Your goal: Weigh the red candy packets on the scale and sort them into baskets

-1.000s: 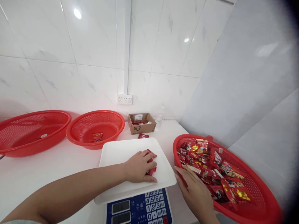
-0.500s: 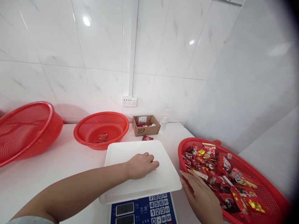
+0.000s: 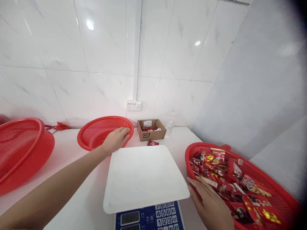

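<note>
My left hand (image 3: 116, 139) reaches over the right side of a round red plastic basket (image 3: 90, 127) at the back. Its fingers are curled together; what they hold, if anything, is hidden. In front stands a scale with a white weighing plate (image 3: 144, 179) and a blue keypad panel (image 3: 150, 218); nothing but a few specks lies on the plate. My right hand (image 3: 212, 204) holds the near left rim of a large red basket (image 3: 189, 156), with the thumb outside. Inside that basket are many red snack packets (image 3: 223, 182).
Farther left another red basket (image 3: 35, 137) is tilted, with red string (image 3: 61, 126) behind it. By the wall stand a small cardboard box (image 3: 152, 135) with packets inside and a clear plastic bottle (image 3: 170, 124). One dark red packet (image 3: 153, 143) lies before the box.
My left hand has moved from the weighing plate back and left to over the round basket. The far-left basket has shifted left, uncovering red string. My right hand stays on its basket's rim.
</note>
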{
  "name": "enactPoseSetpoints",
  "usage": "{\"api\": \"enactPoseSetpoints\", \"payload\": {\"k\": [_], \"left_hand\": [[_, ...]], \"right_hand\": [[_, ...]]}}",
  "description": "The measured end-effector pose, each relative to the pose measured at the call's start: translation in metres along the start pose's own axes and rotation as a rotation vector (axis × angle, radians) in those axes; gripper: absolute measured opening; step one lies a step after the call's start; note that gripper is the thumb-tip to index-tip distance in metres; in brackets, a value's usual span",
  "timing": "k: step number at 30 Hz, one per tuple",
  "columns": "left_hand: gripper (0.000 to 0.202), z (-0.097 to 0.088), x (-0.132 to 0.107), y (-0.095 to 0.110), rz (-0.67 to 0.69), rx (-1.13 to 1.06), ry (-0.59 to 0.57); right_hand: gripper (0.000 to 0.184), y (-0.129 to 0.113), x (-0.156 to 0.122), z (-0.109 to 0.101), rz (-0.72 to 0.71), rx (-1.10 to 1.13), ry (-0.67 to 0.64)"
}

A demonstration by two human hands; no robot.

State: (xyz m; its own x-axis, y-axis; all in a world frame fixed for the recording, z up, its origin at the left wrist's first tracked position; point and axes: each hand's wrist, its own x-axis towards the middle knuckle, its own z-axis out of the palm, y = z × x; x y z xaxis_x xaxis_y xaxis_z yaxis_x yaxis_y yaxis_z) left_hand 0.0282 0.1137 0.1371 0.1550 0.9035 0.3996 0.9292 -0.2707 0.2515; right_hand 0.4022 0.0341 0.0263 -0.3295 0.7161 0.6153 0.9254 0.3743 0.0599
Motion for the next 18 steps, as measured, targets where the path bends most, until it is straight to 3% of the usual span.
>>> {"api": "enactPoseSetpoints", "payload": {"k": [4, 7, 12, 15, 18], "left_hand": [[0.048, -0.012, 0.004, -0.040, -0.251, -0.142, 0.109], [0.045, -0.011, -0.012, -0.054, -0.377, -0.262, 0.266], [0.035, 0.005, -0.065, -0.034, -0.529, -0.412, 0.607], [0.029, 0.021, -0.094, -0.013, -0.543, -0.480, 0.682], [0.025, 0.038, -0.115, -0.006, -0.587, -0.549, 0.718]], "right_hand": [[0.036, 0.001, 0.000, 0.000, -0.002, 0.001, 0.005], [0.037, 0.002, 0.000, 0.001, -0.005, 0.011, 0.015], [0.036, 0.003, -0.001, 0.004, 0.091, 0.113, -0.055], [0.037, -0.001, 0.003, -0.003, 0.256, 0.239, -0.173], [0.039, 0.000, 0.014, -0.024, 0.430, 0.492, -0.280]]}}
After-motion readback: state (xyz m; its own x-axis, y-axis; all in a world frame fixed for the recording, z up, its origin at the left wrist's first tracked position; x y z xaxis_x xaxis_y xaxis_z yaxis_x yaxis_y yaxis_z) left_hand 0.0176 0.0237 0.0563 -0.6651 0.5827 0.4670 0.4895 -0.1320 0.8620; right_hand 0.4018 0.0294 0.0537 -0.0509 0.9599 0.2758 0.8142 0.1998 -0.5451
